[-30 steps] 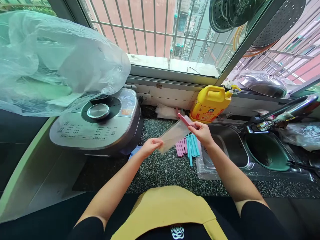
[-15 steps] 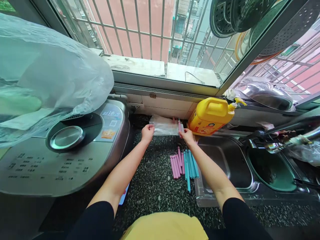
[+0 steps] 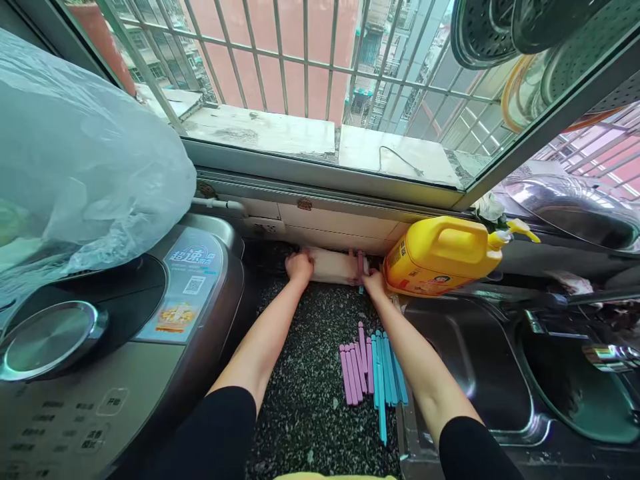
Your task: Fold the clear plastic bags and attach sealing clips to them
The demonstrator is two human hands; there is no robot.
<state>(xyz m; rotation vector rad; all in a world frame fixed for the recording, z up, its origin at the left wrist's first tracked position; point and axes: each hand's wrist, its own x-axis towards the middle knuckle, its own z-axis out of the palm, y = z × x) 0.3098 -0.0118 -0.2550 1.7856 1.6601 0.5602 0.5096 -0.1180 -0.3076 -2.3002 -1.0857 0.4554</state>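
Observation:
At the back of the counter, a whitish, partly clear plastic bag (image 3: 330,265) lies stretched between my two hands. My left hand (image 3: 300,267) is closed on its left end, fingers curled over the plastic. My right hand (image 3: 374,283) pinches the right end, its fingertips beside an upright pink stick-like bag clip (image 3: 361,270). Whether that clip is fixed to the bag, I cannot tell. Nearer to me lie several pink bag clips (image 3: 354,370) in a row, with several blue bag clips (image 3: 386,373) right beside them, below my right forearm.
A yellow pump jug (image 3: 435,257) stands just right of my right hand. The metal sink (image 3: 460,353) lies further right, holding a green basin (image 3: 575,393). On the left are a grey appliance (image 3: 200,320) and a large plastic bag (image 3: 100,167) on top. The window ledge (image 3: 260,130) runs behind.
The bag's loose clear part has been lowered or folded back, and more of its whitish body shows. Both hands stay at its ends. The view has shifted closer.

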